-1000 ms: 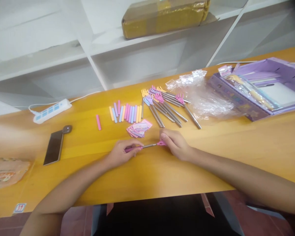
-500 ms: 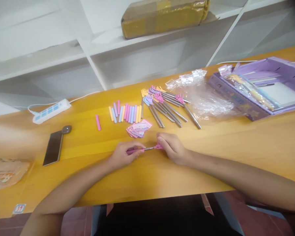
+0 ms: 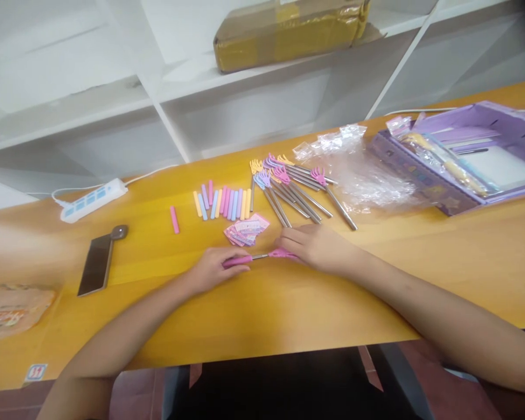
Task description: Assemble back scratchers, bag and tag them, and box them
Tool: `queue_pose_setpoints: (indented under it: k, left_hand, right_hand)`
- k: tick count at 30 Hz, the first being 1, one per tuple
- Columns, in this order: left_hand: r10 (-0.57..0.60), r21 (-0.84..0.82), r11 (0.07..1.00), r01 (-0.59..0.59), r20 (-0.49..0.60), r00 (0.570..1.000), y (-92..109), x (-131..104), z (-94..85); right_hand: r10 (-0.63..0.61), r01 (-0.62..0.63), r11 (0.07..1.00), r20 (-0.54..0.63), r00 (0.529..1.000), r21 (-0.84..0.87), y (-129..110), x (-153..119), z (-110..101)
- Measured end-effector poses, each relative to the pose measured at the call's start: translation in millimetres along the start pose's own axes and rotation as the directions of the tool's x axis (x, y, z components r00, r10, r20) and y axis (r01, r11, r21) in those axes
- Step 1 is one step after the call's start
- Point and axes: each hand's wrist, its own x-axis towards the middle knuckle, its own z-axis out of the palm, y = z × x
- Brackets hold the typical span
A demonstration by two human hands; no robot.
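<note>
A small telescopic back scratcher with a pink handle sleeve [image 3: 237,262], a short metal rod [image 3: 261,256] and a pink claw head [image 3: 282,253] spans both hands low over the table. My left hand [image 3: 212,269] is closed around the sleeve, thumb below and fingers above. Palm down, my right hand [image 3: 317,248] has its fingers bent over the claw end; its thumb and part of the claw are hidden. Just behind lie a pile of pink printed cards [image 3: 247,230], a row of coloured sleeves [image 3: 227,203] and several metal scratchers with claw heads [image 3: 281,174].
Clear plastic bags [image 3: 354,169] lie beside a purple box [image 3: 446,195] at right. On the left are a loose pink sleeve [image 3: 174,219], a phone [image 3: 95,264], a dark mouse-like object [image 3: 119,231] and a power strip [image 3: 94,201]. A taped carton [image 3: 289,38] sits on the shelf.
My right hand has turned palm down and shifted slightly away from me, with its thumb out of sight. My left hand has moved a little left with the sleeve, showing more of it.
</note>
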Motion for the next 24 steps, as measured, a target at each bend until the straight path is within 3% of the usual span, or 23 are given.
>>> queue_pose_setpoints:
  k: [4,10,15,18,21,24]
  left_hand:
    - [0.15,0.257,0.954,-0.153,0.033,0.988,-3.6,-0.9,-2.5]
    - [0.285,0.549,0.812,-0.2,-0.072,0.956,1.3,-0.7,2.6]
    - [0.273,0.651,0.726,-0.219,0.019,0.962,2.9,-3.4,-3.3]
    - [0.222,0.686,0.706,-0.177,0.024,0.975,-1.0,-1.5,-18.1]
    - [0.193,0.701,0.702,-0.122,-0.023,0.981,-12.8,2.4,-42.1]
    - [0.158,0.756,0.654,-0.015,-0.118,0.98,-29.9,2.4,-74.7]
  right_hand:
    - [-0.026,0.023,0.997,-0.033,0.999,-0.075,-1.2,2.5,-4.0]
    - [-0.084,0.074,0.992,-0.094,0.992,-0.098,-2.6,3.4,-6.8]
    - [-0.03,0.023,0.998,-0.145,0.989,-0.05,-6.5,5.0,-5.1]
    - [0.06,-0.058,0.998,-0.16,0.985,0.018,-3.7,3.9,-8.4]
    - [0.191,-0.182,0.98,-0.14,0.971,0.079,14.8,-6.1,-16.4]
    - [0.322,-0.339,0.939,-0.203,0.925,-0.053,49.3,-22.3,-26.9]
